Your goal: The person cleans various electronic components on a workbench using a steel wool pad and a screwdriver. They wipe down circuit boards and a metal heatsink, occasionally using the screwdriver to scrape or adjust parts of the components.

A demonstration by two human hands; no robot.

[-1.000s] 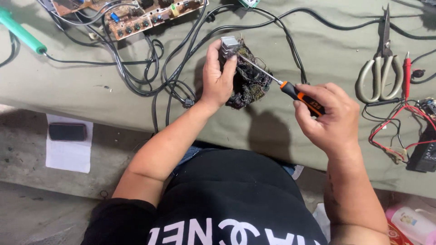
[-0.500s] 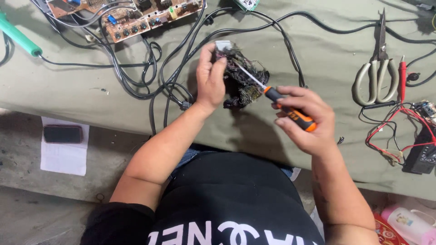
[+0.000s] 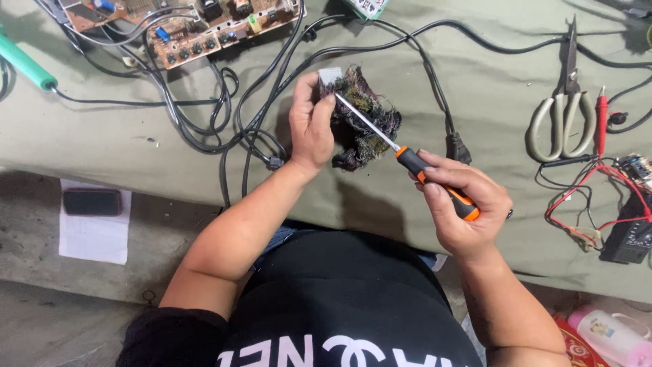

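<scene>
Gripping a dark tangled wire bundle [image 3: 363,126] above the green cloth [image 3: 475,88], her left hand [image 3: 311,126] holds tight. Right hand [image 3: 462,214] squeezes an orange screwdriver [image 3: 435,182], tip touching the bundle.

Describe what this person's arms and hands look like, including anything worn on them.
Both arms are bare from the short black sleeves down. The left hand and right hand wear no gloves, and no rings, watch or bracelet show. The sleeves belong to a black T-shirt with large white lettering across the chest. Faint dark marks run along the right forearm; what they are cannot be told.
</scene>
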